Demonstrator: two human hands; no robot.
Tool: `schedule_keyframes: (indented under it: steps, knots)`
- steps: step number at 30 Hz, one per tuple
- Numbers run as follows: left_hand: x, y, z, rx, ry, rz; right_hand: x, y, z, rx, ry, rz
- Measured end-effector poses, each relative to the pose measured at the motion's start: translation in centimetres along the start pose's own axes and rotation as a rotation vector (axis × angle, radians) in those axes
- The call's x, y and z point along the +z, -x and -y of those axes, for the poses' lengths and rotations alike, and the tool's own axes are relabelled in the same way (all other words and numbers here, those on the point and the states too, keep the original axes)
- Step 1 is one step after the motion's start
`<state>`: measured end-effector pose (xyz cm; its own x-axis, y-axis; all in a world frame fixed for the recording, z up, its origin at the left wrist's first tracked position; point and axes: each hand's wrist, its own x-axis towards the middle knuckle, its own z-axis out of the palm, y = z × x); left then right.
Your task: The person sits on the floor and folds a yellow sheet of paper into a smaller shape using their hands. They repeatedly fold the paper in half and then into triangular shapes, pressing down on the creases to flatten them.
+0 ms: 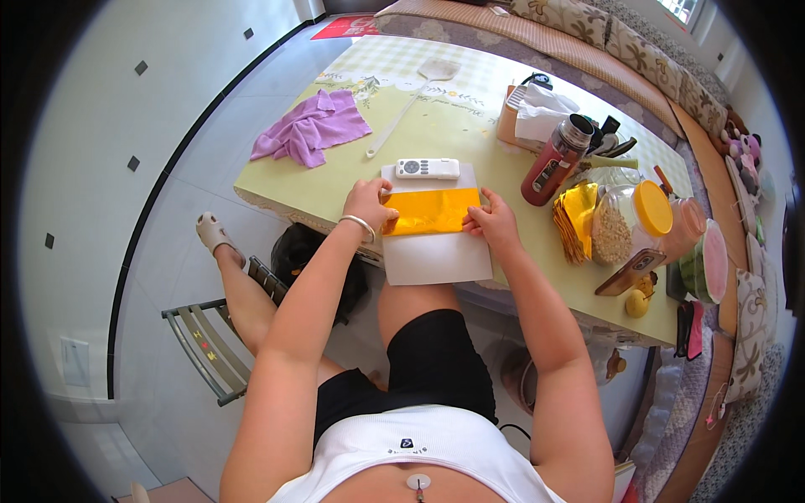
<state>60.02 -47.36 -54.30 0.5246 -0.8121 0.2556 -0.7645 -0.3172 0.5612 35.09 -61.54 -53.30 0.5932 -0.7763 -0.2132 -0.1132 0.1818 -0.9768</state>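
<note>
Nearest, a folding stool (210,348) stands on the floor at the left, its seat partly behind the person's leg. A black bag (295,250) sits by it, largely covered by the left forearm and the edge of the surface (486,138). A white board (440,261) juts over that near edge, and on it lies the gold sheet (432,211). The left hand (366,205) grasps the sheet's left edge, thumb on top and fingers curled; the right hand (493,221) grips its right edge with bent fingers. Their undersides are hidden, as are several fingertips. Just past the sheet, a white remote (428,168) lies across the board's far end.

Right of the right hand the surface is crowded: a yellow pear (636,303), a tilted phone (631,272), a stack of gold sheets (573,220) and a yellow-lidded jar (619,225), with a cut watermelon (714,264) beyond them, partly covered. A red flask (553,163) leans in view before a tissue box (537,113); the dark items behind are hard to make out. Farther left lie a crumpled purple cloth (320,130) and a pale fly swatter (439,70). Farthest off, a red mat (345,27) is cut off at the top.
</note>
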Motion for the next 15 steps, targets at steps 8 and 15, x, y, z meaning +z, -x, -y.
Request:
schedule_keyframes:
  steps: [8, 15]
  knots:
    - [-0.5, -1.7, 0.6, -0.226, 0.146, 0.196, 0.1, -0.8, -0.8, -0.019, -0.024, -0.027]
    - [-1.9, 2.7, -2.3, -0.282, 0.720, -0.040, 0.1, 0.0, -0.5, -0.038, -0.094, -0.031]
